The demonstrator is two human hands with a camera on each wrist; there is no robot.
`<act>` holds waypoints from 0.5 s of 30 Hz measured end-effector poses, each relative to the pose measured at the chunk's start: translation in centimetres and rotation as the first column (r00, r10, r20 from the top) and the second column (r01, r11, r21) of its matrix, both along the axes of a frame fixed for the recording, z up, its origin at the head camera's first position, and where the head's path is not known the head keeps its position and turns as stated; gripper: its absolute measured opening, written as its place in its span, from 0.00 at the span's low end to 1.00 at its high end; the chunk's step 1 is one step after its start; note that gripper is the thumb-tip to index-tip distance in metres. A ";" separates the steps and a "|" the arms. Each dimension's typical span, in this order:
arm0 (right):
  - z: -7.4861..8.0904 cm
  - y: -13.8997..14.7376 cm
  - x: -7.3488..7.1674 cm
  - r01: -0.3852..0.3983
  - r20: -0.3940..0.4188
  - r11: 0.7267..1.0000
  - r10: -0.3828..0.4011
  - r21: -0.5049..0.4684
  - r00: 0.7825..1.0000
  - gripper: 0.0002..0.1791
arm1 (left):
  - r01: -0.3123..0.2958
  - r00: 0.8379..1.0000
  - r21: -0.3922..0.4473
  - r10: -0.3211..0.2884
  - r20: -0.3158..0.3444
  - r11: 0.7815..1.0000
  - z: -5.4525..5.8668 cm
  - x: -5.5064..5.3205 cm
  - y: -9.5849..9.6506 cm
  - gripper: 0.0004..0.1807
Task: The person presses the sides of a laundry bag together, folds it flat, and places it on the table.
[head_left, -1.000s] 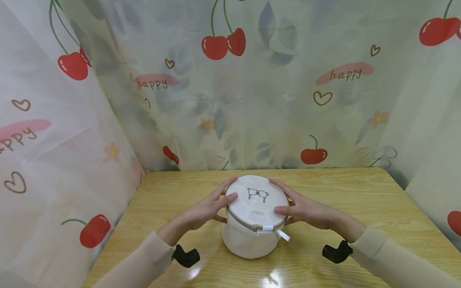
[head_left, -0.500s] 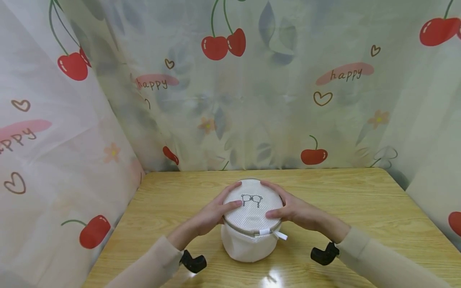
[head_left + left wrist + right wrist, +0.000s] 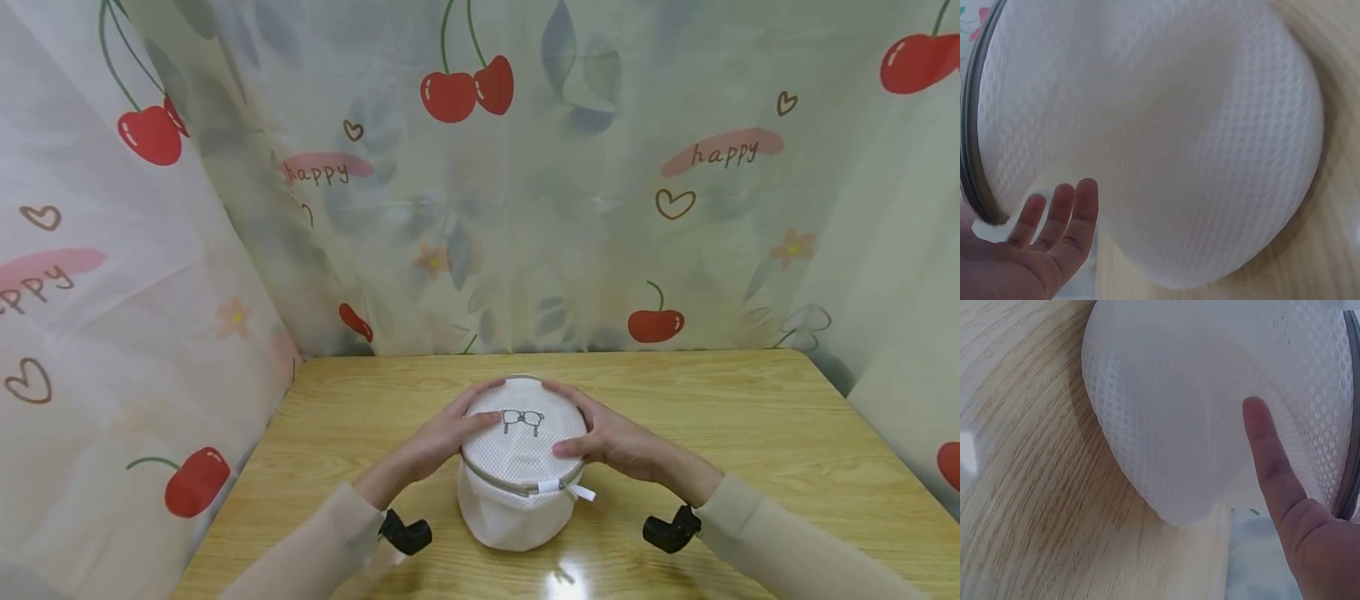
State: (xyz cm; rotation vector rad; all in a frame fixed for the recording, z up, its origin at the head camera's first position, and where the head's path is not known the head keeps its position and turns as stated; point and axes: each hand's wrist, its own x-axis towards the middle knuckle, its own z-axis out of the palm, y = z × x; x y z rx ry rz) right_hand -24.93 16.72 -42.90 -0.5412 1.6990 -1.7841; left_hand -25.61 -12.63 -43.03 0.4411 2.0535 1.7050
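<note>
A round white mesh laundry bag [image 3: 516, 518] stands upright on the table, its lid printed with a dark line drawing. Around the lid runs a grey zip, with a white pull tab [image 3: 582, 492] at the front right. My left hand [image 3: 442, 440] holds the left rim, thumb on the lid; in the left wrist view several fingers [image 3: 1077, 228] lie along the mesh wall. Opposite, my right hand [image 3: 621, 440] holds the right rim with its thumb on top. One finger [image 3: 1269, 456] stretches along the bag's side in the right wrist view. The mesh wall is dented and creased.
The wood-grain table [image 3: 697, 392] extends on all sides of the bag. Behind it hangs a curtain [image 3: 525, 208] printed with cherries, and more of it closes off the left and right. A black wrist device [image 3: 406, 532] hangs below each cuff.
Both hands have come closer together and the right one has shifted left. The bag's lid has moved slightly left and toward me. Over the last half second little has changed.
</note>
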 end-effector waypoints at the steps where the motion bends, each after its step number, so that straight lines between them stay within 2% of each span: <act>1: 0.0 0.1 0.0 -0.001 0.001 1.000 0.001 0.003 1.000 0.56 | 0.006 1.000 -0.014 -0.007 -0.011 1.000 0.1 -0.4 0.0 0.35; 3: 0.0 0.2 -0.1 -0.003 -0.001 1.000 0.003 0.006 1.000 0.56 | 0.034 0.998 -0.052 -0.036 -0.046 0.998 0.2 -1.4 -0.1 0.35; 5: 0.1 0.3 -0.1 -0.004 0.000 1.000 0.004 0.010 1.000 0.56 | 0.086 0.993 -0.082 -0.093 -0.076 0.993 0.4 -2.3 -0.1 0.34; 9: 0.0 0.5 -0.1 -0.019 -0.003 1.000 0.019 0.004 1.000 0.56 | 0.221 0.965 -0.141 -0.237 -0.110 0.965 0.6 -4.1 0.2 0.32; 12: 0.0 0.6 -0.1 -0.031 -0.006 0.999 0.031 -0.007 0.999 0.57 | 0.290 0.951 -0.123 -0.300 -0.074 0.949 0.6 -4.9 0.5 0.31; 15: -0.1 0.6 0.0 -0.032 -0.019 0.999 0.032 -0.013 0.999 0.57 | 0.321 0.946 -0.074 -0.324 -0.034 0.944 0.5 -5.2 0.9 0.31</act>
